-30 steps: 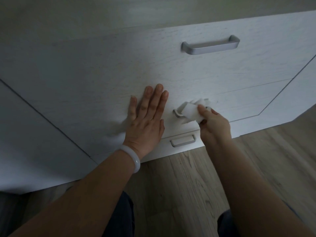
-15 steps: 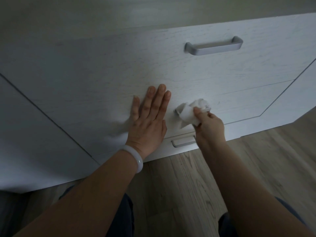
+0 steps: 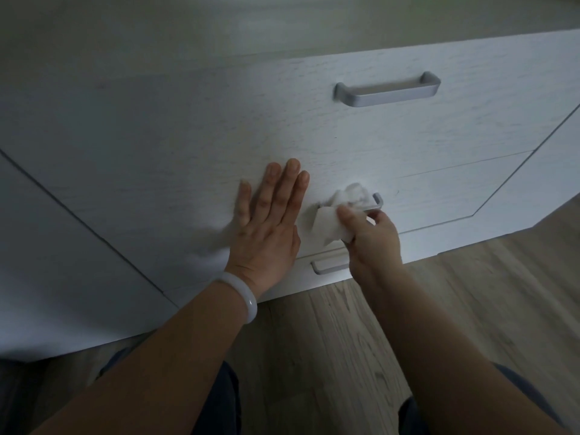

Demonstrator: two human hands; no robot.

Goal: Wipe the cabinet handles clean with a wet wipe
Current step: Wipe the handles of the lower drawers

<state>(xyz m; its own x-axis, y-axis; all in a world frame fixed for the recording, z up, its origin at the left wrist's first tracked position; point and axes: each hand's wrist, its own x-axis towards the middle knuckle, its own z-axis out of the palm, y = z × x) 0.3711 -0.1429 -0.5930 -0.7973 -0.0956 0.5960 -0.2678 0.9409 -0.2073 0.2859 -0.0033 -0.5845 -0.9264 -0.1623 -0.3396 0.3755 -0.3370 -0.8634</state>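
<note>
The crumpled white wet wipe (image 3: pixel 332 219) is pressed over the left end of the middle handle (image 3: pixel 375 205), pinched by the right hand (image 3: pixel 372 238). The left hand (image 3: pixel 270 221) lies flat, fingers straight, on the white wood-grain cabinet front (image 3: pixel 188 136). Three grey metal bar handles are visible: upper handle (image 3: pixel 387 89), middle, lower handle (image 3: pixel 328 266). A smooth pale bangle (image 3: pixel 240 295) circles the left wrist.

**White cabinet, wood floor, dim light**

White wood-grain cabinet (image 3: pixel 188 136) across most of the view, split by thin dark seams into drawer fronts and side panels. Pale top surface (image 3: pixel 219 23) above, greenish-grey in the low light. Below, plank floor (image 3: pixel 470 302) in grey-brown wood grain, running up to the cabinet's base. Soft, dull light overall, brighter toward the right, darker at lower left.
</note>
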